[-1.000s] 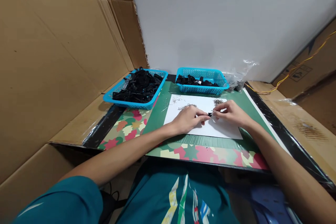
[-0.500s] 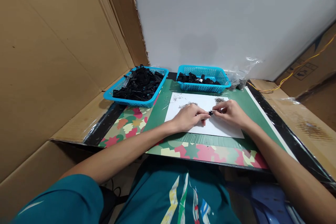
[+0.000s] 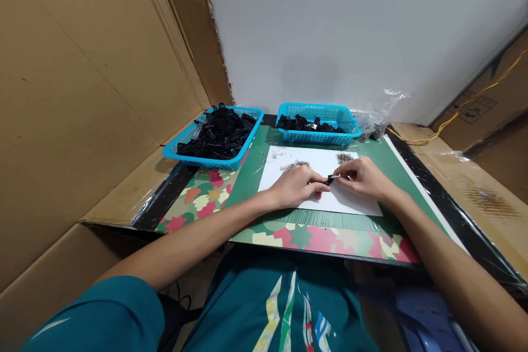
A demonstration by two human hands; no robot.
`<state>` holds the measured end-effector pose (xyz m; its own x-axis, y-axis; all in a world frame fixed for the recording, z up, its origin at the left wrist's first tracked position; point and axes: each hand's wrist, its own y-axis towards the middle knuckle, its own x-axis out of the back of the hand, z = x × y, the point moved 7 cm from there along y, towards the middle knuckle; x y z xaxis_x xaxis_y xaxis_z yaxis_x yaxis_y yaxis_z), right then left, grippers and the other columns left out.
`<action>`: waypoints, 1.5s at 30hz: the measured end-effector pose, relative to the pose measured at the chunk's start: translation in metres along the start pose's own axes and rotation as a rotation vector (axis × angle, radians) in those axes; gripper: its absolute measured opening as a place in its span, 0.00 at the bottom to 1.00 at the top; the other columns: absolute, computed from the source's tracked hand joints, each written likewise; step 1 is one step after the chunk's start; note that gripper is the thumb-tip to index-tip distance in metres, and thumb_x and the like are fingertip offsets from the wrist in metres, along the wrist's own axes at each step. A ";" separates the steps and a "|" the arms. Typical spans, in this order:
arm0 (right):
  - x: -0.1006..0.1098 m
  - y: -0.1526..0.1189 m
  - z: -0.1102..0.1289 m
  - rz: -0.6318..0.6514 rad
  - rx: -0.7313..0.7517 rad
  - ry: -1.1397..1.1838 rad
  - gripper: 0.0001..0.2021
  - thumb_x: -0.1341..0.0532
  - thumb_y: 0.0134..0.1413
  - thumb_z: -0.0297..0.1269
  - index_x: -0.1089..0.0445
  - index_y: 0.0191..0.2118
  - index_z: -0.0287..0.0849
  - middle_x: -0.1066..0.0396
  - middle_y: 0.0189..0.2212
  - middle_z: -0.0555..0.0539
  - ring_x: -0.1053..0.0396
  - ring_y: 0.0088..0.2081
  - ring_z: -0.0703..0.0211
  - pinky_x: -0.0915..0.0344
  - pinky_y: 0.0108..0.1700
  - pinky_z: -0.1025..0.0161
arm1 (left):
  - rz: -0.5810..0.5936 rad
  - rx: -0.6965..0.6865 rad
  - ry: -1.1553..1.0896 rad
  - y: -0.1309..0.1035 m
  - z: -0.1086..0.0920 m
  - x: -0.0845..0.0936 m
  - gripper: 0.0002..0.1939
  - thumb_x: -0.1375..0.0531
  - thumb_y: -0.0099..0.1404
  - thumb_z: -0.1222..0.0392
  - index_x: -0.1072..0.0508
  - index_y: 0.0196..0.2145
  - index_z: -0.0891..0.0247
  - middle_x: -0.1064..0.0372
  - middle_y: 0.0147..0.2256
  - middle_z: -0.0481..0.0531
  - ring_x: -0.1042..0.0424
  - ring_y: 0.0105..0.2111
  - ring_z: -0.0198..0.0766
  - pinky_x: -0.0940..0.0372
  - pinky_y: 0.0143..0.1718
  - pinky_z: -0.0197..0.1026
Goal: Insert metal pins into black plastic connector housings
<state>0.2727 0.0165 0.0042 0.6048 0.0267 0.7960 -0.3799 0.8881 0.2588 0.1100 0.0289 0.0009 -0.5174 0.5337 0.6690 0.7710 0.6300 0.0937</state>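
Note:
A small black piece [image 3: 329,180] is pinched between the thumb and fingers of my left hand [image 3: 296,186], above a white sheet [image 3: 284,208]. My right hand [image 3: 367,179] holds a thin metal tool [image 3: 339,176], whose tip meets the black piece. Behind my left hand lies a pile of tiny metal parts [image 3: 297,164]. Another small dark pile [image 3: 344,158] sits just behind my right hand. Loose bits [image 3: 278,154] are scattered at the sheet's back left corner.
Two blue baskets stand at the back, the left basket [image 3: 235,164] heaped with black parts, the right basket [image 3: 350,121] holding fewer. Clear plastic bags [image 3: 377,124] lie beside it. Cardboard walls [image 3: 103,66] rise at the left, and yellow wire [image 3: 449,121] runs at the right.
The black piece is turned a little between my left fingertips, and more of the metal tool shows in my right hand. Both hands remain in nearly the same place.

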 end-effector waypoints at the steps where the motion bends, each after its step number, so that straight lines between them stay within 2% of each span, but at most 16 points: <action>1: 0.001 0.000 -0.001 0.009 -0.016 0.007 0.11 0.38 0.59 0.36 0.18 0.34 0.38 0.25 0.24 0.46 0.37 0.25 0.60 0.44 0.31 0.61 | 0.000 0.000 0.003 0.000 0.000 0.000 0.13 0.37 0.73 0.53 0.14 0.43 0.61 0.17 0.31 0.50 0.21 0.34 0.40 0.39 0.35 0.39; 4: 0.003 0.000 -0.005 0.005 -0.061 0.017 0.16 0.39 0.63 0.42 0.19 0.31 0.38 0.28 0.21 0.48 0.38 0.24 0.61 0.46 0.29 0.61 | -0.008 -0.002 0.006 0.000 0.001 0.000 0.13 0.37 0.72 0.53 0.14 0.43 0.61 0.17 0.31 0.50 0.21 0.33 0.40 0.39 0.35 0.38; 8: 0.014 -0.001 -0.019 -0.145 -0.191 0.086 0.25 0.41 0.66 0.51 0.23 0.24 0.39 0.35 0.17 0.49 0.43 0.22 0.62 0.48 0.27 0.61 | -0.010 -0.009 -0.005 0.000 0.002 0.000 0.14 0.37 0.72 0.52 0.14 0.40 0.62 0.17 0.31 0.51 0.21 0.33 0.40 0.38 0.36 0.39; 10: 0.018 -0.001 -0.027 -0.217 -0.246 0.206 0.28 0.43 0.67 0.56 0.23 0.26 0.39 0.33 0.19 0.48 0.41 0.22 0.62 0.45 0.27 0.61 | -0.009 -0.018 -0.010 0.000 0.001 0.000 0.14 0.37 0.72 0.52 0.14 0.39 0.62 0.18 0.31 0.51 0.21 0.32 0.40 0.38 0.36 0.39; 12: 0.021 -0.001 -0.030 -0.269 -0.237 0.300 0.30 0.44 0.68 0.61 0.21 0.29 0.39 0.27 0.25 0.44 0.36 0.25 0.59 0.40 0.30 0.60 | -0.011 -0.033 -0.011 0.000 0.000 0.000 0.15 0.38 0.73 0.52 0.14 0.37 0.62 0.18 0.30 0.50 0.22 0.32 0.39 0.38 0.37 0.39; 14: 0.025 -0.001 -0.028 -0.316 -0.199 0.304 0.32 0.44 0.66 0.64 0.21 0.28 0.40 0.25 0.30 0.42 0.32 0.31 0.56 0.36 0.34 0.60 | -0.013 -0.042 -0.015 -0.001 -0.002 0.000 0.16 0.37 0.72 0.51 0.15 0.34 0.63 0.18 0.29 0.50 0.22 0.31 0.39 0.39 0.37 0.39; 15: 0.026 -0.001 -0.026 -0.330 -0.193 0.289 0.33 0.43 0.65 0.66 0.21 0.26 0.41 0.25 0.29 0.42 0.32 0.31 0.56 0.36 0.34 0.59 | -0.009 -0.041 -0.020 -0.001 -0.003 0.000 0.17 0.37 0.72 0.50 0.15 0.33 0.63 0.19 0.29 0.50 0.23 0.30 0.39 0.39 0.37 0.39; 17: 0.023 -0.001 -0.026 -0.319 -0.232 0.307 0.34 0.43 0.64 0.68 0.23 0.24 0.41 0.31 0.21 0.45 0.36 0.25 0.59 0.39 0.30 0.60 | 0.003 -0.033 -0.033 -0.001 -0.003 -0.001 0.17 0.36 0.71 0.48 0.15 0.34 0.63 0.19 0.28 0.51 0.24 0.29 0.39 0.39 0.36 0.39; 19: 0.014 -0.001 -0.027 -0.267 -0.308 0.426 0.34 0.41 0.62 0.69 0.24 0.24 0.41 0.36 0.15 0.49 0.41 0.18 0.63 0.44 0.24 0.61 | 0.012 -0.022 -0.044 -0.001 -0.004 -0.002 0.16 0.35 0.70 0.48 0.14 0.35 0.63 0.19 0.27 0.51 0.26 0.28 0.39 0.40 0.35 0.39; 20: 0.008 -0.001 -0.028 -0.237 -0.346 0.513 0.33 0.40 0.60 0.69 0.25 0.25 0.41 0.36 0.14 0.49 0.41 0.16 0.63 0.44 0.22 0.61 | 0.013 -0.019 -0.045 -0.001 -0.005 -0.002 0.16 0.35 0.70 0.48 0.14 0.35 0.63 0.19 0.27 0.51 0.26 0.27 0.38 0.40 0.34 0.39; 22: -0.001 -0.001 -0.029 -0.196 -0.402 0.692 0.31 0.36 0.56 0.69 0.25 0.27 0.40 0.28 0.18 0.45 0.34 0.17 0.59 0.38 0.21 0.61 | 0.012 -0.016 -0.042 -0.001 -0.005 -0.002 0.17 0.36 0.71 0.48 0.15 0.33 0.63 0.20 0.27 0.51 0.28 0.26 0.38 0.41 0.33 0.39; 25: -0.005 -0.002 -0.030 -0.159 -0.436 0.844 0.28 0.30 0.51 0.65 0.22 0.32 0.39 0.20 0.27 0.39 0.24 0.24 0.54 0.28 0.27 0.58 | 0.014 -0.016 -0.049 -0.001 -0.004 -0.003 0.19 0.36 0.71 0.47 0.16 0.30 0.63 0.21 0.26 0.51 0.31 0.24 0.36 0.42 0.32 0.39; 30: 0.003 -0.002 -0.022 -0.055 -0.296 0.650 0.20 0.24 0.49 0.53 0.21 0.33 0.39 0.21 0.25 0.44 0.25 0.28 0.56 0.27 0.34 0.60 | -0.002 0.018 -0.085 0.000 0.001 -0.003 0.19 0.35 0.69 0.44 0.14 0.33 0.63 0.20 0.26 0.50 0.33 0.23 0.35 0.43 0.30 0.39; 34: 0.001 0.001 -0.015 0.018 -0.182 0.453 0.21 0.29 0.55 0.56 0.21 0.31 0.39 0.24 0.26 0.45 0.29 0.27 0.59 0.32 0.31 0.61 | -0.020 0.036 -0.047 -0.001 0.001 -0.003 0.16 0.35 0.69 0.46 0.13 0.37 0.61 0.19 0.27 0.50 0.28 0.26 0.37 0.42 0.32 0.39; 36: -0.001 0.002 -0.015 0.021 -0.162 0.409 0.21 0.30 0.56 0.56 0.21 0.31 0.39 0.24 0.27 0.45 0.29 0.27 0.59 0.33 0.30 0.61 | -0.030 0.031 -0.020 -0.001 0.000 -0.002 0.16 0.35 0.70 0.47 0.14 0.36 0.61 0.18 0.28 0.50 0.26 0.28 0.38 0.42 0.33 0.39; 45: -0.003 0.002 -0.020 0.015 -0.147 0.395 0.22 0.30 0.57 0.57 0.21 0.31 0.40 0.24 0.27 0.44 0.29 0.26 0.58 0.34 0.29 0.61 | -0.006 0.021 -0.018 -0.001 -0.002 -0.003 0.16 0.35 0.70 0.50 0.16 0.29 0.61 0.19 0.26 0.48 0.28 0.26 0.36 0.43 0.31 0.39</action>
<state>0.2836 0.0271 -0.0087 0.8329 0.1883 0.5204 -0.3039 0.9415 0.1457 0.1112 0.0258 0.0004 -0.5287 0.5399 0.6550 0.7598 0.6449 0.0817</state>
